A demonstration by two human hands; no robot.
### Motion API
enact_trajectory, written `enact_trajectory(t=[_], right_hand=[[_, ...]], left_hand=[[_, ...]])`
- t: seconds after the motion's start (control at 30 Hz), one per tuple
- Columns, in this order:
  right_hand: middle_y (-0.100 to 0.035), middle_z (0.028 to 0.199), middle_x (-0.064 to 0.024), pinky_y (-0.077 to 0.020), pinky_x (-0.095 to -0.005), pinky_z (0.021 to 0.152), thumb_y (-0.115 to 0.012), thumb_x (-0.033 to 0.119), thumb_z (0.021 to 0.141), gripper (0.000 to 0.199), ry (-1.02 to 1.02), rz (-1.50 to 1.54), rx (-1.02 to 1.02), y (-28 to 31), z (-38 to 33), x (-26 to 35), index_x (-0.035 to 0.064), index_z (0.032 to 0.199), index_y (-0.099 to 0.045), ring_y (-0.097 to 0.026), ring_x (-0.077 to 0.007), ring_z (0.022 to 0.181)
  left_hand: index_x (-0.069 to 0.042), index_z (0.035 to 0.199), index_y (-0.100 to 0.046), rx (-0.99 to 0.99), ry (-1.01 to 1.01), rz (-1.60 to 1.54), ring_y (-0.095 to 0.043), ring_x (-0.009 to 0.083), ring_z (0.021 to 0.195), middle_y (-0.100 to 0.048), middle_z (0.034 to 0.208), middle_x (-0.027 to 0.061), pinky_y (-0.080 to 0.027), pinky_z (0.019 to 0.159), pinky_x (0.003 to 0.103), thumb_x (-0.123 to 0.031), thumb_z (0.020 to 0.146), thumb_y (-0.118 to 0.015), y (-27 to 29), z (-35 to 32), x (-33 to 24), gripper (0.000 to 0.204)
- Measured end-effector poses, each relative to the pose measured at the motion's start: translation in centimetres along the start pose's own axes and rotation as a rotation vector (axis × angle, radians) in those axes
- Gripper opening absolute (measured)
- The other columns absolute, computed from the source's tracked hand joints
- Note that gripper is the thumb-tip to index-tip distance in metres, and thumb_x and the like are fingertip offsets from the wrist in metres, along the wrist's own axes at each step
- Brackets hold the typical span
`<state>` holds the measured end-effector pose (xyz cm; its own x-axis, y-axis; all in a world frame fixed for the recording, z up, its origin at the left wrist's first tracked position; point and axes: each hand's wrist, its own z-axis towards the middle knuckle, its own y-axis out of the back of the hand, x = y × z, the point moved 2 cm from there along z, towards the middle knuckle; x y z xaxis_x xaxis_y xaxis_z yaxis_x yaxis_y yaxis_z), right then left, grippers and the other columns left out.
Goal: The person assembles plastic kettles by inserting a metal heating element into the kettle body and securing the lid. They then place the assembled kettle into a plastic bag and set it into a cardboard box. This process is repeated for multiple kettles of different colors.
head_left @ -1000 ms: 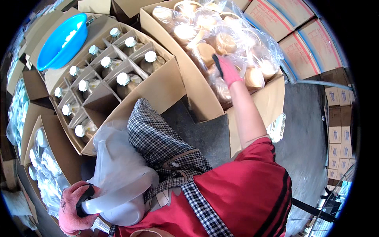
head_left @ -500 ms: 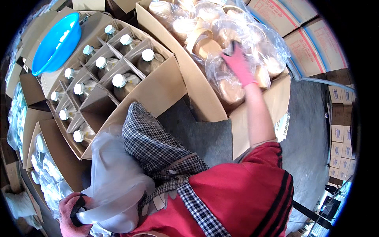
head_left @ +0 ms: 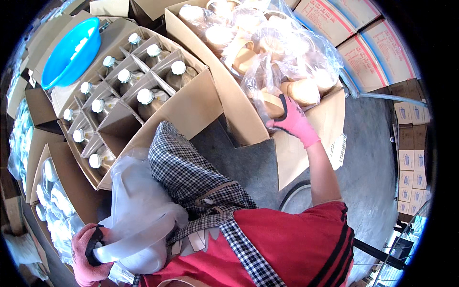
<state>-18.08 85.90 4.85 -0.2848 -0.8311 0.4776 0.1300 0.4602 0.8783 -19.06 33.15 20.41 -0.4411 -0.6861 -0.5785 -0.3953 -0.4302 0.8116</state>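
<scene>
My right hand [head_left: 297,125], in a pink glove with dark fingertips, closes round a tan cup-shaped piece [head_left: 271,106] inside a clear plastic bag. That piece sits at the near edge of a cardboard box [head_left: 246,115] heaped with similar bagged tan pieces, some with loop-like bands. At the lower left, my left hand [head_left: 88,256], gloved alike, is closed on one end of a wide white curved band [head_left: 138,241]. The band runs to a whitish rounded thing wrapped in a translucent bag [head_left: 138,191], held against my lap; its exact kind is unclear.
A divided cardboard box [head_left: 191,103] holds several clear bottles with white caps, one cell vacant. Behind it lies a blue basin [head_left: 71,57]. Another box [head_left: 76,177] with bagged white items stands at left. Printed cartons [head_left: 358,62] are stacked at the far right, beside a grey pipe [head_left: 392,98].
My right hand has come back from the middle of the heap to the box's near edge and closed on a bagged tan piece. My left hand stays nearly still.
</scene>
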Motion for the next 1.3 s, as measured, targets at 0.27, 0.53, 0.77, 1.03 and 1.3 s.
enact_trajectory(t=[0.27,0.53,0.77,1.03,1.3], right_hand=[[-0.055,0.101,-0.0194,-0.0408,-0.0373,0.084,-0.062,0.025,0.070,0.050,-0.128,-0.196,-0.106,0.7,2.9,-1.5,0.0019,0.112,-0.047,-0.052,-0.0319,0.097],[-0.061,0.089,-0.0146,-0.0432,-0.0285,0.072,-0.068,0.031,0.065,0.047,-0.272,0.208,-0.796,20.3,2.4,-2.3,-0.0033,0.095,-0.058,-0.056,-0.0193,0.079],[-0.058,0.080,-0.0056,-0.0404,-0.0241,0.068,-0.061,0.030,0.076,0.044,-0.544,0.026,-1.042,27.8,-10.2,-8.1,-0.0071,0.098,-0.057,-0.050,-0.0121,0.072],[-0.059,0.092,-0.0153,-0.0386,-0.0346,0.079,-0.036,0.036,0.085,0.040,-0.501,-0.412,-1.218,17.8,-10.7,-13.4,0.0025,0.096,-0.054,-0.055,-0.0283,0.088],[-0.056,0.087,-0.0084,-0.0444,-0.0353,0.064,-0.059,0.014,0.073,0.027,-0.098,0.691,-1.553,14.3,-7.4,-16.1,-0.0011,0.095,-0.055,-0.054,-0.0212,0.072]], left_hand=[[0.000,0.102,-0.045,-0.230,0.036,-0.017,-0.050,0.0282,0.096,-0.051,0.099,0.0145,-0.038,0.084,0.037,-0.002,0.054,-0.069,-1.4,-0.7,1.7,0.054],[-0.001,0.110,-0.044,-0.447,0.232,-0.347,-0.051,0.0179,0.094,-0.052,0.101,0.0095,-0.039,0.085,0.029,0.008,0.062,-0.063,-0.3,-1.1,3.5,0.052],[0.001,0.111,-0.047,-0.765,0.216,-0.404,-0.051,0.0166,0.088,-0.054,0.098,0.0082,-0.040,0.080,0.028,-0.010,0.077,-0.057,5.9,-1.0,4.7,0.036],[0.000,0.113,-0.047,-0.850,-0.144,0.048,-0.051,0.0172,0.090,-0.053,0.104,0.0102,-0.040,0.081,0.029,-0.010,0.084,-0.048,15.2,0.6,4.0,0.031],[-0.003,0.116,-0.046,-0.756,-0.279,0.070,-0.051,0.0154,0.088,-0.053,0.105,0.0082,-0.042,0.076,0.027,-0.009,0.085,-0.045,12.5,13.9,2.3,0.032]])
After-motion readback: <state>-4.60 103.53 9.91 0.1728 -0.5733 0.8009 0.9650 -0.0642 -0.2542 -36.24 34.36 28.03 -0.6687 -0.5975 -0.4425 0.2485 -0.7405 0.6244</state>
